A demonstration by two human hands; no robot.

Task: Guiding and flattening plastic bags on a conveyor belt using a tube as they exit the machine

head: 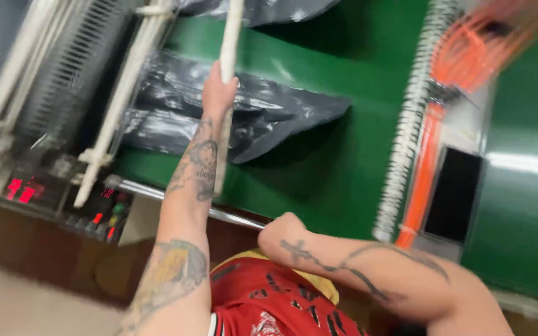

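So from where I'm sitting watching the head view, everything's pretty blurry, but here's what I can make out. The left hand (218, 92) is reaching out over the green table (319, 155) and it's wrapped tight around a long white stick (226, 68), fingers closed all the way on it. The stick runs from the top edge of the frame down past the wrist, lying right over the crumpled black plastic sheet (244, 112) that's spread on the far-left part of the green surface. The right hand (279, 231) is down near the table's near edge, curled into a loose fist with the knuckles toward me; I honestly can't tell if it's gripping anything. Off to the left there's a white frame of rods (119, 99) on the machine, and below it a dark control panel (104, 214) with red lit digits and small buttons. Over on the right a bundle of orange cables (424, 168) runs alongside a pale ribbed strip (403, 137), with a black rectangle (453, 194) just beside them.
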